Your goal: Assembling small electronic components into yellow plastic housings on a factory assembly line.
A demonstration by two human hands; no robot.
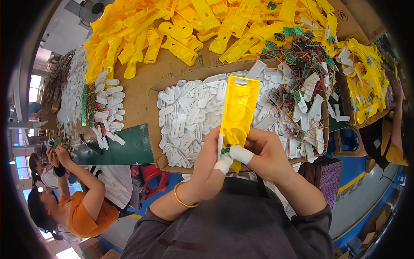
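Between my two hands a long yellow plastic housing (238,108) stands nearly upright, its hollow, ribbed side facing me. My left hand (205,166) is closed on its lower left edge. The fingers of my right hand (271,157) wrap round the lower right edge. Both thumbs, covered in white wraps, press near the housing's bottom end. A bit of green circuit board (225,150) shows beside the left thumb; the rest of it is hidden by my fingers. Behind the housing lies a cardboard box (154,129) full of small white plastic pieces (183,114).
Yellow housings (172,34) are heaped at the back. Wired circuit boards (302,56) tangle over the box's right side. White parts with wires (110,108) lie on the table at left. A co-worker in orange (92,211) sits left; another person's arm (396,116) shows at right.
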